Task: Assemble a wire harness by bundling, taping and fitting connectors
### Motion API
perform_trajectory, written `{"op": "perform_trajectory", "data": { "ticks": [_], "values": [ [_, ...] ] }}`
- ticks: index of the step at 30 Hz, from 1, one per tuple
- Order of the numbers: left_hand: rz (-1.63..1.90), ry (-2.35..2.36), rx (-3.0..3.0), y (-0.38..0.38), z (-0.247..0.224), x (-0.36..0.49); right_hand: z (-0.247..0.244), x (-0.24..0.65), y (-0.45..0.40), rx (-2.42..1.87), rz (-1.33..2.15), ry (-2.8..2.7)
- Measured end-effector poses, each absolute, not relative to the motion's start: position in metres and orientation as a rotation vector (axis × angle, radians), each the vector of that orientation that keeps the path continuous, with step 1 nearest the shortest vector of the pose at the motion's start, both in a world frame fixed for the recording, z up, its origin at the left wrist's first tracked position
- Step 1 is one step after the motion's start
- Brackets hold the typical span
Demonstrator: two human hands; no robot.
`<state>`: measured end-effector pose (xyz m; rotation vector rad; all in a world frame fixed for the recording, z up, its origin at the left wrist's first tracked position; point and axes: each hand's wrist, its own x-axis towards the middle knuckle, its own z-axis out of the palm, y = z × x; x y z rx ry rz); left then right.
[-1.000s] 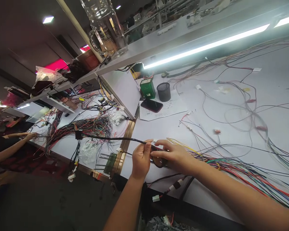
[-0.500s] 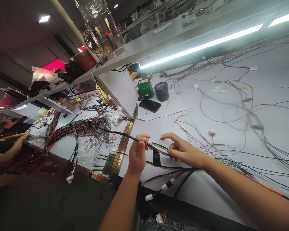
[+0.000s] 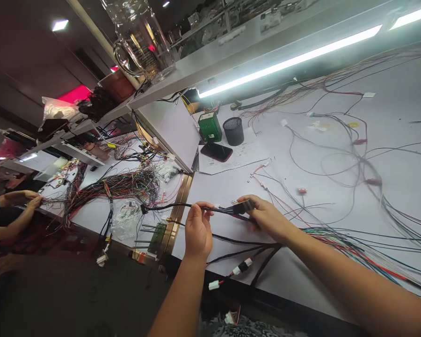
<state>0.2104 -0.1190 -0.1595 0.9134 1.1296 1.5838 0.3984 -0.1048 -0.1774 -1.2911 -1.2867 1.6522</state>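
My left hand (image 3: 198,230) is closed around a black-sleeved cable (image 3: 175,205) over the white table (image 3: 217,186). Just to its right, my right hand (image 3: 263,215) pinches a piece of black tape (image 3: 243,206) against the wires of that same cable. The cable's other end, with a black connector (image 3: 144,208), reaches left past the table joint. Below both hands, more black cable branches lie on the table, one with white connectors (image 3: 214,285) at the front edge. Loose coloured wires (image 3: 337,243) run under and beyond my right forearm.
A green box (image 3: 209,127), a mesh cup (image 3: 233,131) and a phone (image 3: 216,152) stand behind my hands. A large wire bundle (image 3: 115,187) lies on the left table. Another person's hands (image 3: 33,199) are at far left.
The black tape that hung below the cable is now up against it at my right hand's fingers. The cable's left end has swung downward and its connector now shows.
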Motion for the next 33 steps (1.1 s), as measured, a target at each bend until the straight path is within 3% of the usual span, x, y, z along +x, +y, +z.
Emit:
{"op": "perform_trajectory", "data": {
  "ticks": [5, 12, 15, 20, 22, 25, 29, 33],
  "values": [
    [1.425, 1.135, 0.751, -0.133, -0.176, 0.236, -0.175, 0.396, -0.097, -1.349, 1.732, -1.261],
    [1.205, 1.272, 1.495, -0.13, -0.166, 0.228, -0.177, 0.404, -0.094, -1.222, 1.966, -1.346],
    [1.125, 1.43, 1.675, -0.123, -0.161, 0.217, -0.183, 0.409, -0.101, -1.052, 1.576, -1.533],
    [1.09, 1.579, 1.489, -0.122, -0.167, 0.221, -0.2, 0.401, -0.118, -0.846, 0.635, -2.104],
    [1.114, 1.535, 1.352, -0.124, -0.172, 0.224, -0.203, 0.398, -0.121, -0.889, 0.482, -2.159],
    [1.233, 1.415, 1.146, -0.126, -0.181, 0.225, -0.199, 0.399, -0.116, -1.075, 0.718, -1.992],
    [1.395, 1.188, 1.008, -0.126, -0.187, 0.229, -0.185, 0.411, -0.095, -1.502, 1.474, -1.648],
    [1.424, 0.966, 1.193, -0.117, -0.183, 0.233, -0.173, 0.426, -0.083, -1.419, 1.758, -1.608]
  ]
}}
